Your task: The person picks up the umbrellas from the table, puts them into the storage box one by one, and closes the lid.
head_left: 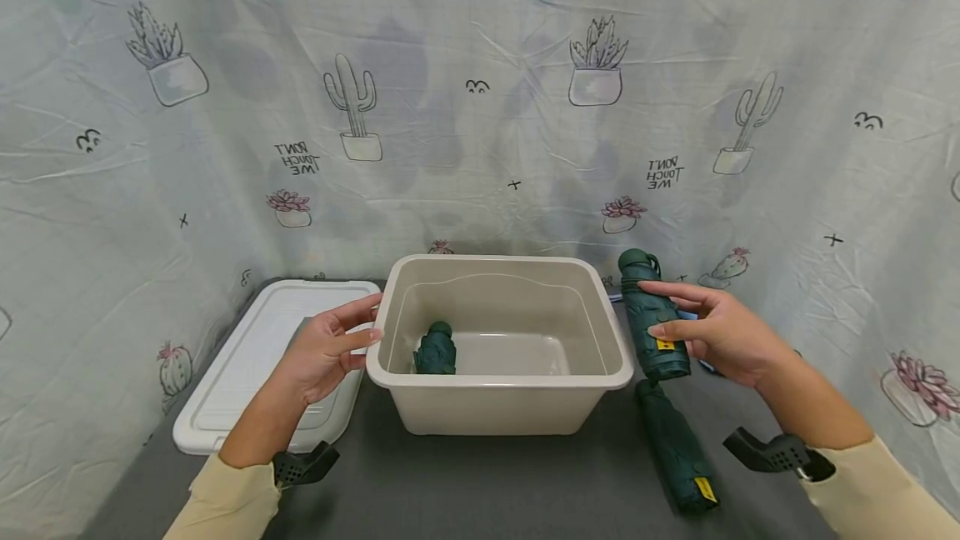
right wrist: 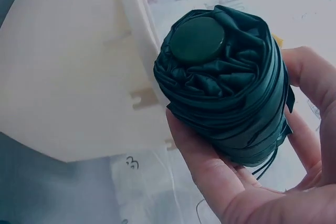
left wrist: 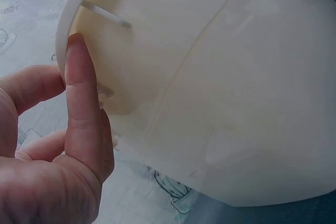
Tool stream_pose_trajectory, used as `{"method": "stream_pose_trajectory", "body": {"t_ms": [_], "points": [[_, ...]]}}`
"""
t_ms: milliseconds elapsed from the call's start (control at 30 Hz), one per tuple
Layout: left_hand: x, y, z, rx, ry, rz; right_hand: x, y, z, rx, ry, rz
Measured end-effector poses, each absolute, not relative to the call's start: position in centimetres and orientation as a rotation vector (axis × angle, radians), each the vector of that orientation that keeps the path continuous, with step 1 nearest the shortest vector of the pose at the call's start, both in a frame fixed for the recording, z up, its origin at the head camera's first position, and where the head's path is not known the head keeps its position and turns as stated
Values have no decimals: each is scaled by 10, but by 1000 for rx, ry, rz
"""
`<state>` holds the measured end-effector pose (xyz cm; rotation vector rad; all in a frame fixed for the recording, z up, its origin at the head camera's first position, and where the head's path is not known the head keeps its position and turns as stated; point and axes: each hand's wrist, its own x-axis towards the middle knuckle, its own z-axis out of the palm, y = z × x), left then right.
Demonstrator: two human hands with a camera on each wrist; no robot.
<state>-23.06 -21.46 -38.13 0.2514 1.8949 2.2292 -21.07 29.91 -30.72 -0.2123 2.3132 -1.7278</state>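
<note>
My left hand point(head_left: 330, 346) grips the left rim of a beige plastic bin point(head_left: 502, 407); in the left wrist view, one fingertip lies against the wall just below the lip. A folded dark green umbrella point(head_left: 435, 352) stands inside the bin at its left side, its lower part hidden by the front rim. To the right of the bin, my right hand point(head_left: 723, 332) holds a second green umbrella point(head_left: 648, 319) between thumb and fingers, cap end pointing away. Its gathered fabric end and round green button point(right wrist: 198, 40) face the right wrist camera. A third green umbrella point(head_left: 675, 448) lies below it on the table.
A white lid point(head_left: 225, 390) lies flat left of the bin, partly beneath my left forearm. The dark grey table point(head_left: 480, 482) ends at a pale curtain point(head_left: 480, 140) printed with cacti. Some bluish object lies partly hidden behind my right hand.
</note>
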Motion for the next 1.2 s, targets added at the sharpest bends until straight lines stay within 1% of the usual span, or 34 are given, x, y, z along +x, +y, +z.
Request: {"method": "stream_pose_trajectory", "body": {"t_ms": [533,1200], "points": [[-231,-213,-378,253,1856,2253,-219,276,-296,-207,2209,-1784],[-230,-214,-379,246,1859,2248,-238,238,-281,-213,2036,-1798]]}}
